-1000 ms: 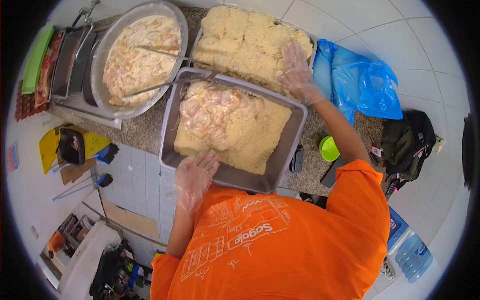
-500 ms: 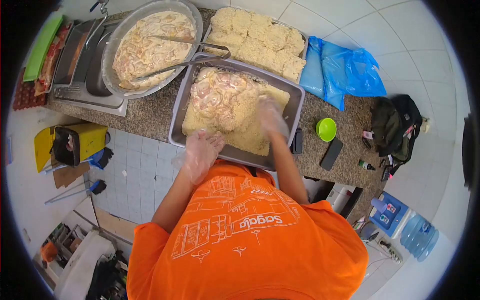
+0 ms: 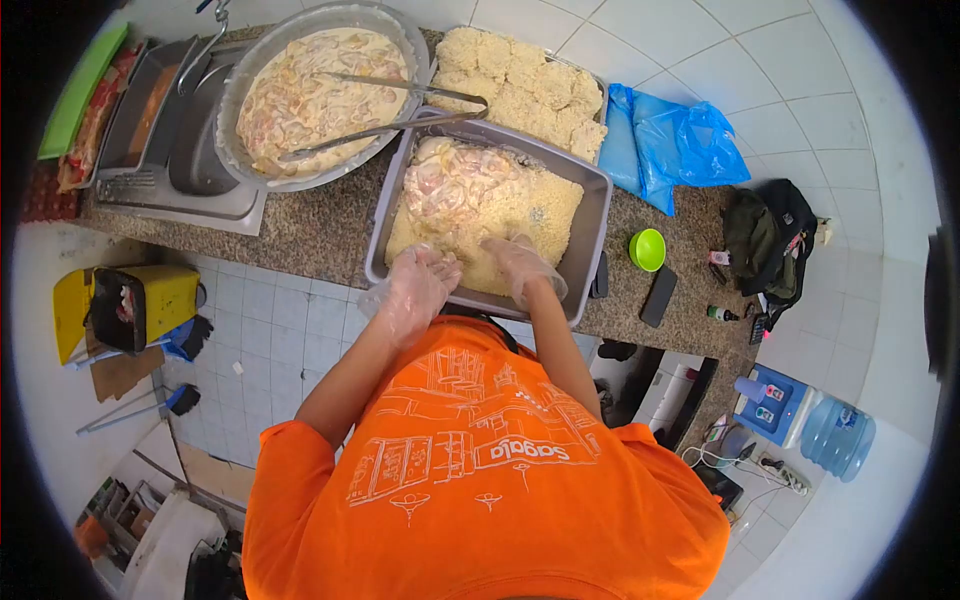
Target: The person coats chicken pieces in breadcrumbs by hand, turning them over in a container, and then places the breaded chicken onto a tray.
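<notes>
Grey tray [image 3: 597, 230] sits on the granite counter [image 3: 310, 230] right in front of the person, holding a bed of crumbs [image 3: 545, 215] w/ a pile of wet battered pieces [image 3: 455, 185] at its far end. Both hands are gloved and at the tray's near edge. Left hand [image 3: 415, 285] is cupped, fingers curled close together over the crumbs. Right hand [image 3: 522, 265] is bent down, fingertips dug into the crumbs. Can't tell if either grips a piece.

Step looks like crumbing: working a piece in the dry coat. Next move prob. needs a firm press, a turn, then a lift w/o shedding crumbs.

Further out: round bowl [image 3: 300, 95] of batter mix w/ tongs [image 3: 400, 110] across it at left, back tray [image 3: 520, 75] of coated pieces behind, blue bag [image 3: 670, 140], green cup [image 3: 648, 248] and phone [image 3: 660, 295] at right.
</notes>
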### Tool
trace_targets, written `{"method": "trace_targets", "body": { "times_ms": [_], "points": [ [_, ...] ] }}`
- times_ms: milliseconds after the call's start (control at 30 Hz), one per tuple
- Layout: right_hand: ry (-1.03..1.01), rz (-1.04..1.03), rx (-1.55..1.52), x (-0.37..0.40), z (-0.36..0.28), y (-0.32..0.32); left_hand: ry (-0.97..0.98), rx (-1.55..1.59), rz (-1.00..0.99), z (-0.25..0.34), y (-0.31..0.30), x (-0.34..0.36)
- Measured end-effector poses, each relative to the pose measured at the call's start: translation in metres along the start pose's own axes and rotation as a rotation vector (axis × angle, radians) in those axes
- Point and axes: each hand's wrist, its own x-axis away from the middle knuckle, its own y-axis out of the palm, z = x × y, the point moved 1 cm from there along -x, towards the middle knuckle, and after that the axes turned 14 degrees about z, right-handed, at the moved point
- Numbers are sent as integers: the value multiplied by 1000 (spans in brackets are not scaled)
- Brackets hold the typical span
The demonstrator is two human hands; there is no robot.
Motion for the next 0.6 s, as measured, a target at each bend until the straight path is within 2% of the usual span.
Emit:
{"method": "trace_targets", "body": {
  "times_ms": [133, 200, 233, 300, 400, 433, 500, 600],
  "points": [
    [61, 31, 26, 10, -28, -2, 22, 20, -46, 10, -10, 1],
    [175, -20, 15, 17, -39, -9, 28, 20, -68, 11, -12, 0],
    [174, -19, 19, 15, -32, -4, 24, 42, -75, 13, -11, 4],
    [-48, -5, -13, 16, -20, 7, 22, 71, -83, 14, -11, 8],
    [65, 100, -128, 23, -24, -2, 56, 36, -114, 15, -10, 9],
    [61, 96, -125, 36, -38, -18, 59, 31, -94, 16, -10, 10],
    [139, 60, -310, 61, -66, -54, 64, 30, -72, 17, -13, 7],
    [29, 149, -352, 35, -26, -40, 50, 46, -79, 16, -17, 3]
  ]
}}
